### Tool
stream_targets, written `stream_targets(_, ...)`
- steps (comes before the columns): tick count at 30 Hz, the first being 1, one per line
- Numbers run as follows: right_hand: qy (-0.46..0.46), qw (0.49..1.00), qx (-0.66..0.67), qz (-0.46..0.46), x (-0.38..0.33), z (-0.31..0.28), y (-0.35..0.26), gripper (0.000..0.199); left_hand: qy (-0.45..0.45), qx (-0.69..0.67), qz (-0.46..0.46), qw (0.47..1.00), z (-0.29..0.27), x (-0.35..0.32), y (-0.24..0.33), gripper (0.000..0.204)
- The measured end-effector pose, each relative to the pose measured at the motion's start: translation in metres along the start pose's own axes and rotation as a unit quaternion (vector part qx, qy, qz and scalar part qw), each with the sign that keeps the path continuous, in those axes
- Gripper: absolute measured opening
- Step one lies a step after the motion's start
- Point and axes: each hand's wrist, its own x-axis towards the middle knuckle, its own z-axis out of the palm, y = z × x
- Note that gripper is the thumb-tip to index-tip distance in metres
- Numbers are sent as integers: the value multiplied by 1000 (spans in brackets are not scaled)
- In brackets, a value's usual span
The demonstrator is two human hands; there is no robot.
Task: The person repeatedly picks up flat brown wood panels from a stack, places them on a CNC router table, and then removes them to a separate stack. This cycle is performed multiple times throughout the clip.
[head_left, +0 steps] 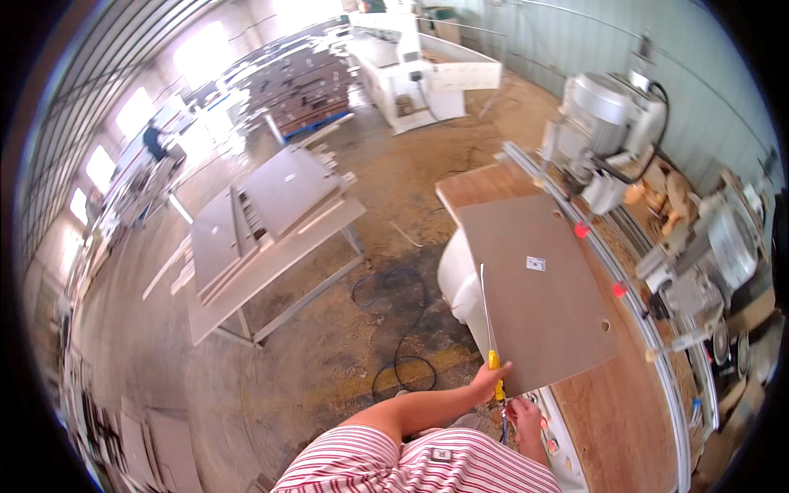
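My left hand (491, 380) is wrapped round the yellow handle of an air blow gun (494, 361). Its long thin metal nozzle points away from me, along the left edge of a flat grey-brown panel (538, 287). A dark hose hangs from the bottom of the gun. Just right of that lower end is my right hand (527, 417), its fingers curled together; what they pinch is too small to make out. The panel lies on a wooden machine table (608, 419), with a small white label and two round holes near its right edge.
Metal rails (633, 308) with red stops and two motor-driven drilling heads (604, 103) line the right side. Left stands a bench (279, 263) bearing more panels (292, 185). A black cable (403, 361) loops across the floor. Far back, another person (154, 141) stands by stacked boards.
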Motion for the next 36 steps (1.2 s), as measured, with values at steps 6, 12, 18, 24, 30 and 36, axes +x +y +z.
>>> stream_targets(6,205,835,-458,-226,32,-34,-50,40,83,111,2,990,-78,-29,74,26)
stream_targets(12,94,882,-458,-53,46,-10,-149,55,17,79,-23,996,-154,-87,176,29)
stream_targets(18,108,968,-184,-130,74,114,-95,65,-72,94,21,993,-272,-131,230,28)
stream_targets(24,17,997,-21,-76,104,232,-85,52,-57,160,50,984,-340,-179,310,37)
stream_targets(30,-85,992,-53,-79,162,331,-139,46,44,128,126,983,-417,-153,345,41)
stream_targets(36,-171,972,-118,-105,240,517,-227,37,198,-9,169,966,-452,-159,414,40)
